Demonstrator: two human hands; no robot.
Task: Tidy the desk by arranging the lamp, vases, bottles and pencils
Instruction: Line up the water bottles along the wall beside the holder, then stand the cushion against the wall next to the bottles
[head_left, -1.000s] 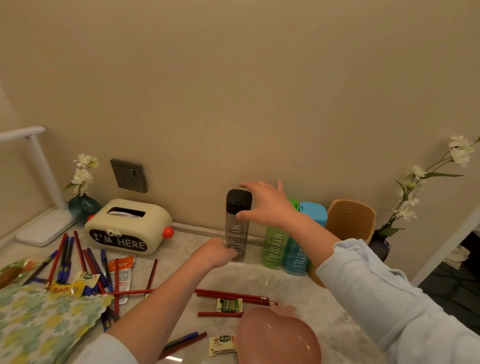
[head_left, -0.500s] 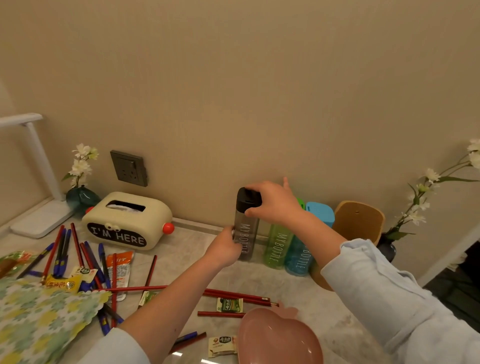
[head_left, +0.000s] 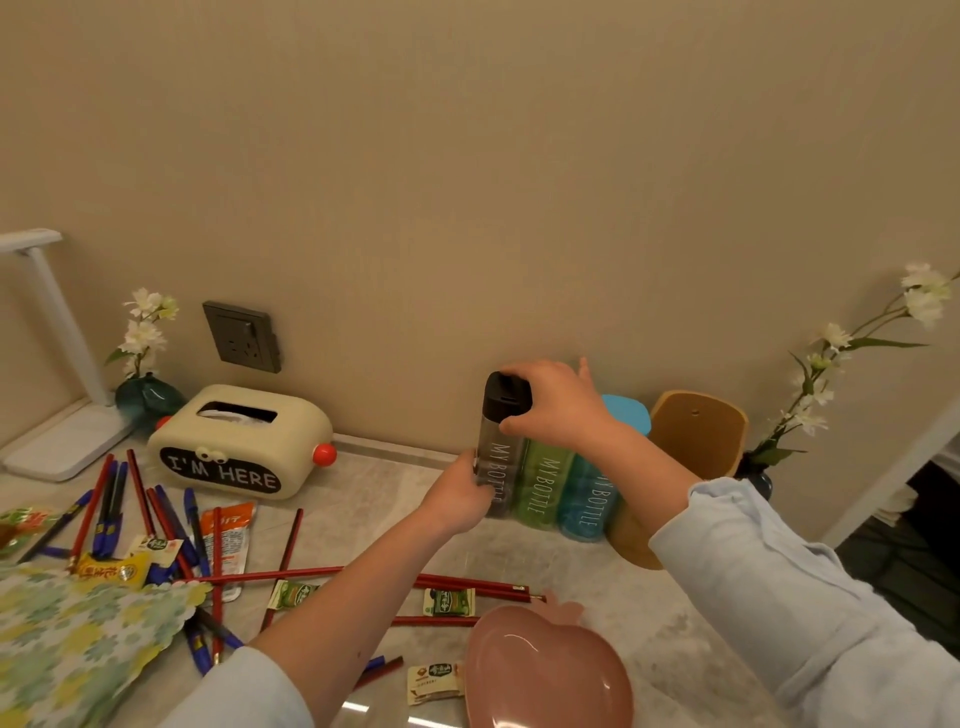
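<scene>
Slid toward 3 o'clock, the grey bottle (head_left: 496, 452) now touches the green bottle (head_left: 543, 483) by the wall (head_left: 467, 208). The left hand (head_left: 457, 493) grip is clamped on its body, the right hand (head_left: 556, 405) on its cap. The pencils (head_left: 270, 572) are yet to be gathered.

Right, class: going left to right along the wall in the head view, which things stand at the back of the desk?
White desk lamp → teal glass vase → cream tissue box → clear black-capped bottle → green plastic bottle → blue plastic bottle → tan wooden holder → dark vase.
</scene>
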